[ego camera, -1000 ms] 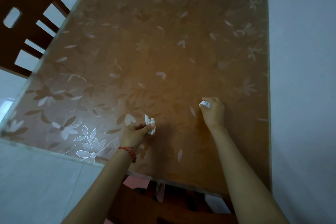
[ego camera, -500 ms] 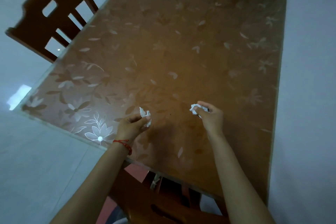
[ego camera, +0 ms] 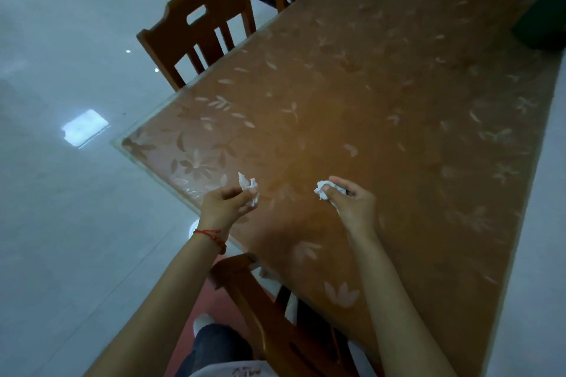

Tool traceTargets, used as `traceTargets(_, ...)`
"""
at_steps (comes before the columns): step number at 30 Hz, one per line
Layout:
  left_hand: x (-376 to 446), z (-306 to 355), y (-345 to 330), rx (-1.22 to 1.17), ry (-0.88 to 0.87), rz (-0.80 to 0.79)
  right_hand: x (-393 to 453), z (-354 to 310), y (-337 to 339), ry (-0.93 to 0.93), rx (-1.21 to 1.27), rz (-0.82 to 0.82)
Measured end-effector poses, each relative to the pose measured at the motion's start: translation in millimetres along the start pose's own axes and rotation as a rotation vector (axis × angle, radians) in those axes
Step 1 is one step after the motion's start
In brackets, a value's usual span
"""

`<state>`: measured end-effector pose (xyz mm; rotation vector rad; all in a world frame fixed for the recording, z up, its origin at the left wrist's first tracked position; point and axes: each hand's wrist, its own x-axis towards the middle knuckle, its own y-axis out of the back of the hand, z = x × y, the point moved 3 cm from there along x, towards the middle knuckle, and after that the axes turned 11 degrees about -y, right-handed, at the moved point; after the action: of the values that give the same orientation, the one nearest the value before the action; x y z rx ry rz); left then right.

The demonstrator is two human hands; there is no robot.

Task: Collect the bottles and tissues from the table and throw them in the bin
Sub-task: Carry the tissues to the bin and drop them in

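Both hands pinch a crumpled tissue, left hand (ego camera: 225,203) and right hand (ego camera: 352,205); dark bin (ego camera: 542,21) sits far across the desk (ego camera: 367,101), nearer the right.

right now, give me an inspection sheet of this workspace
surface: table with brown leaf-patterned cover
job's things: one crumpled tissue in the left hand, another tissue in the right; no bottles seen
clutter: nothing seen
hands: left hand and right hand each pinch a tissue above the near table edge
cables: nothing seen
surroundings: wooden chairs, glossy tiled floor, dark green container at far right corner
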<state>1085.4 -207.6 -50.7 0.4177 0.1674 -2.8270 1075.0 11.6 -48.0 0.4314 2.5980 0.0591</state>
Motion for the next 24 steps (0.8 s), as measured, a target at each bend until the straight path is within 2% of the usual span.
traceTargets(12,-4.4,23.6,189.6,-0.040,-0.079,0.235,-68.4,-3.8,-188.4,-0.003,-0.093,-0.269)
traceTargets(24,-56.0,3.6,386.4,-0.169,-0.055,0.592,-151.7,36.6,-364.9,0.047,-0.319,-0.559)
